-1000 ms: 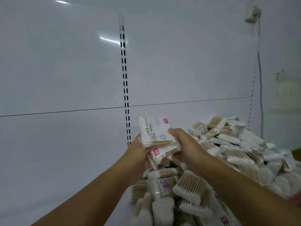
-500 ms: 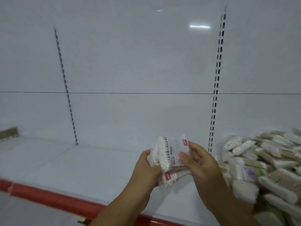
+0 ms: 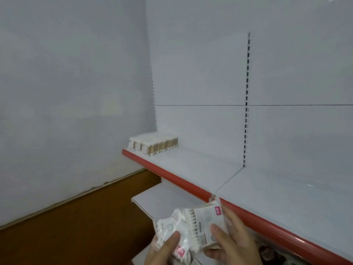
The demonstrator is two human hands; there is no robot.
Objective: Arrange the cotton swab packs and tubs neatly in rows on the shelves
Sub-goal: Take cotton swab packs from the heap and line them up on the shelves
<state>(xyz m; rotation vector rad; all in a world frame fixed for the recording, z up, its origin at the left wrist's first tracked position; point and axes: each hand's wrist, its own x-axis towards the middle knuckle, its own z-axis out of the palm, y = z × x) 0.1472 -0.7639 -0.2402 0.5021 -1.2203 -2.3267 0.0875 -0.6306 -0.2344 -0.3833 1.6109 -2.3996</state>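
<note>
I hold a bundle of cotton swab packs [image 3: 198, 224] low in the head view, in front of the shelf edge. The packs are clear plastic with white labels, pink tags and wooden sticks showing. My left hand [image 3: 162, 249] grips the bundle's left side, and my right hand [image 3: 233, 240] clasps its right side with the fingers over the label. A neat row of swab packs [image 3: 153, 143] stands at the far left end of the white shelf [image 3: 248, 188].
The shelf has a red front lip [image 3: 181, 179] and a white back panel with a slotted upright [image 3: 247, 100]. A lower white shelf [image 3: 164, 199] sits below. A plain wall and brown floor [image 3: 86, 217] lie to the left.
My view has swung left, away from the loose pile of packs, to the shelf's left end and its standing row. Both hands have kept the bundle and dropped lower in view.
</note>
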